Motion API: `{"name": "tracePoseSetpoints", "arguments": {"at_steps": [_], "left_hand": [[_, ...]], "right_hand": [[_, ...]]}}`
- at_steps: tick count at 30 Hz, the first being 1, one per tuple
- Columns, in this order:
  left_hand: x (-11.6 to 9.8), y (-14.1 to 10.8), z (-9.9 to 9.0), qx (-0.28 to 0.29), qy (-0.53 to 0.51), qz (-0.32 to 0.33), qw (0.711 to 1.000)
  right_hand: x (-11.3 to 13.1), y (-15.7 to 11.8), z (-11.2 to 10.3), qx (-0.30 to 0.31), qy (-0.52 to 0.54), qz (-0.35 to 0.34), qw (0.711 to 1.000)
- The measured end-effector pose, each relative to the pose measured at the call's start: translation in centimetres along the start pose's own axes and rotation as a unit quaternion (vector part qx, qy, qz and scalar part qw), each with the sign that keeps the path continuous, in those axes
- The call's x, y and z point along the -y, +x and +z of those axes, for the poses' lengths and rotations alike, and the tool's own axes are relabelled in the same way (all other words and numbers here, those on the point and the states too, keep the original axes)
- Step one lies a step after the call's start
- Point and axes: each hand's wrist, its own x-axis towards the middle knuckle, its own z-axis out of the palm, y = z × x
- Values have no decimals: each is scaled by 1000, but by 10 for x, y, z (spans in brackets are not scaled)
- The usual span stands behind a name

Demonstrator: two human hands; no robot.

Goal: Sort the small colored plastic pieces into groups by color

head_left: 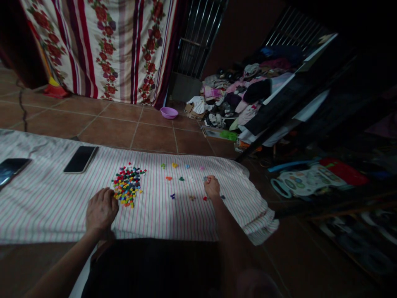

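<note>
Nearest, the left forearm (70, 258) leads to the left hand (101, 210), fingers curled at the edge of a multicoloured pile (127, 184); whether it grips anything, I cannot tell. The right hand (212, 187) bunches its fingertips at a grey-blue cluster (205, 179), any pinch unclear. Other small clusters (175, 165) dot the striped cloth (155, 223) nearby.

The floor (108, 124) is reddish-brown tile with pale joints. A striped, rose-patterned curtain (124, 54) hangs at the back, left of a barred opening (200, 37), perhaps a window or gate. Clothes (249, 111) lie heaped beyond a purple basin (169, 113). Light is dim, the right side deeply shadowed.
</note>
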Motion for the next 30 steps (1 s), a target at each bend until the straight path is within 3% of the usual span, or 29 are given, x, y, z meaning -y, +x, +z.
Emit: {"name": "tracePoseSetpoints", "arguments": {"at_steps": [3,6,20,30], "left_hand": [[0,0,0,0,-3,3,1000],[-1,0,0,-3,-13,1,1000],[-1,1,0,-4,-1,1,1000],[-2,1,-1,-3,-6,1,1000]], "right_hand": [[1,5,-2,31,-11,19,999],[1,9,-4,50,-6,-7,999],[5,4,-7,75,31,-86,993],[5,1,-9,85,43,-92,991]]}}
